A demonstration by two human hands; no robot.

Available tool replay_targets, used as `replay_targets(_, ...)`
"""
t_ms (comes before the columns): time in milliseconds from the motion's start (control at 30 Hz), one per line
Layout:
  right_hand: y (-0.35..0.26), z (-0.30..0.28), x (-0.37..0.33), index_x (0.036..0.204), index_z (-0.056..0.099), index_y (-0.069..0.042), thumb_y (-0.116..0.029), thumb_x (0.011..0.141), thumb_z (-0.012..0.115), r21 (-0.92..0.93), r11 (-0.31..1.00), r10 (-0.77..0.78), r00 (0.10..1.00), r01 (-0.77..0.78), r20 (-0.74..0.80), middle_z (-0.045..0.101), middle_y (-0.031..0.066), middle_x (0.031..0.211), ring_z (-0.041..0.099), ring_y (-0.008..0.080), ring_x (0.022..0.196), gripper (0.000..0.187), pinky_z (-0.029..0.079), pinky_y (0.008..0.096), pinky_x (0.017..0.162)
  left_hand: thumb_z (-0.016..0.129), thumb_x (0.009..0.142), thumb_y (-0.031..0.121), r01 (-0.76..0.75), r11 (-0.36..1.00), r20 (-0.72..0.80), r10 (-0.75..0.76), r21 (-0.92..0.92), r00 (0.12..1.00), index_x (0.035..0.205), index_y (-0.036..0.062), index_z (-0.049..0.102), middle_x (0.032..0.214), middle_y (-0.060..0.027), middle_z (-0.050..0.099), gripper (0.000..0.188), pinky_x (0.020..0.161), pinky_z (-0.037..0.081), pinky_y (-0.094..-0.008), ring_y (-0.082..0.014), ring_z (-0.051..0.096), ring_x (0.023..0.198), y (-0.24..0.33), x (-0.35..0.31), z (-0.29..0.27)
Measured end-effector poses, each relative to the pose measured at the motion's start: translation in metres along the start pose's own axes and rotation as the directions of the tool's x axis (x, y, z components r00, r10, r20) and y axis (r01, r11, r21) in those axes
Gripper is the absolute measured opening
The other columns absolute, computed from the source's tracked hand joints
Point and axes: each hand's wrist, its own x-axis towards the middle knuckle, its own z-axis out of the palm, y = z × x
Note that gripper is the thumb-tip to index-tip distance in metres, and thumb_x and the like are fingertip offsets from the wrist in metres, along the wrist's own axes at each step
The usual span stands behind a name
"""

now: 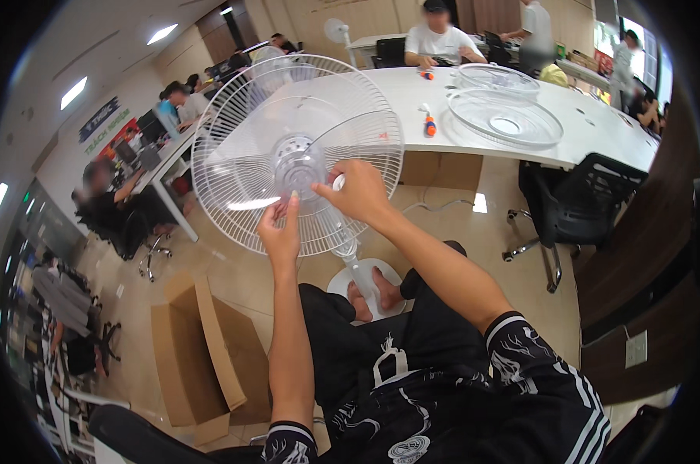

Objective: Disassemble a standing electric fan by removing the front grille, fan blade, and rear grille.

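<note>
A standing fan is in front of me, its round white wire grille (211, 203) facing me with a translucent fan blade (245, 147) set in it. My left hand (282, 228) is closed at the lower side of the blade's hub (297, 162), thumb and fingertips pressed together against it. From the right, my right hand (356, 189) reaches the same hub, its thumb touching the hub's edge and its fingers curled. A small round white part (338, 182) shows between those fingers; its kind is unclear. Below, the fan's pole (359, 278) rises from a round white base (338, 284) between my feet.
On the white table (420, 100) ahead lie clear round fan grilles (505, 120) and an orange-and-blue screwdriver (430, 124). An open cardboard box (184, 363) stands at my left. A black office chair (578, 201) is on the right. A person (441, 42) sits across the table.
</note>
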Motion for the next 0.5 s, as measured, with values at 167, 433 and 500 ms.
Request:
replay_targets(167,0.012,-0.047,-0.046,0.079,0.073,-0.005,-0.037,0.075,0.079,0.199,0.952,-0.243,0.969,0.233,0.030,0.062,0.0163,0.076,0.063,0.0340,0.083,0.033,0.048,0.0436,0.073,0.074,0.088,0.020,-0.053,0.994,0.022,0.052,0.091,0.998,0.103,-0.0093,0.065,0.091,-0.0087,0.065,0.035,0.081,0.046,-0.0272,-0.0125,0.058,0.086,0.057,-0.044,-0.013)
replay_targets(433,0.061,-0.162,-0.126,0.081,0.072,-0.004,-0.021,0.085,0.072,0.126,0.982,-0.173,0.941,0.142,0.289,0.059,0.0140,0.076,0.058,0.0305,0.074,0.018,0.046,0.0379,0.067,0.072,0.089,0.017,0.029,0.997,0.227,-0.043,0.066,0.973,0.110,-0.0096,0.064,0.095,-0.0089,0.068,0.035,0.084,0.046,-0.0247,-0.0113,0.061,0.090,0.118,-0.078,0.024)
replay_targets(500,0.059,-0.180,-0.134,0.080,0.071,-0.003,-0.018,0.086,0.069,0.086,0.993,-0.110,0.927,0.084,0.359,0.061,0.0155,0.079,0.061,0.0315,0.078,0.017,0.047,0.0377,0.070,0.073,0.087,0.019,0.011,0.996,0.294,-0.036,0.083,0.955,0.107,-0.0090,0.065,0.093,-0.0115,0.068,0.036,0.084,0.047,-0.0274,-0.0142,0.062,0.090,0.132,-0.071,0.047)
